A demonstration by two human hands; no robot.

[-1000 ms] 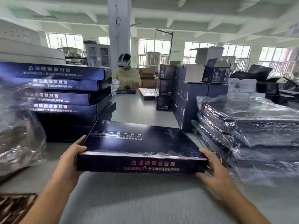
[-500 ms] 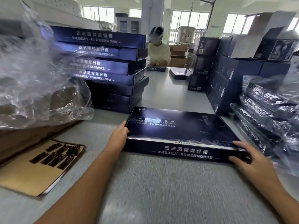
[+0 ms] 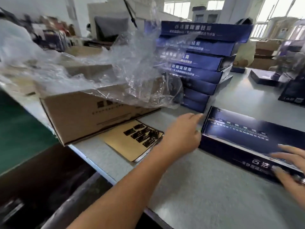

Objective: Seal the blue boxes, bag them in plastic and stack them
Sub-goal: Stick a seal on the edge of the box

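A flat blue box (image 3: 244,136) lies on the grey table at the right. My right hand (image 3: 290,166) rests on its near front edge with fingers spread and straight. My left hand (image 3: 183,131) is off the box, hovering open just left of its left corner, fingers stretched toward the far left. A stack of several unbagged blue boxes (image 3: 203,63) stands behind it. Clear plastic bags (image 3: 102,63) are heaped in an open cardboard carton (image 3: 82,116) at the left.
A tan sheet of dark stickers (image 3: 133,139) lies on the table in front of the carton. The table's left edge (image 3: 92,162) drops to a dark floor area. More dark boxes (image 3: 292,90) sit at the far right.
The view has swung left. My left hand has let go of the box's left side and moved left toward the carton. The box now lies flat on the table under my right hand.
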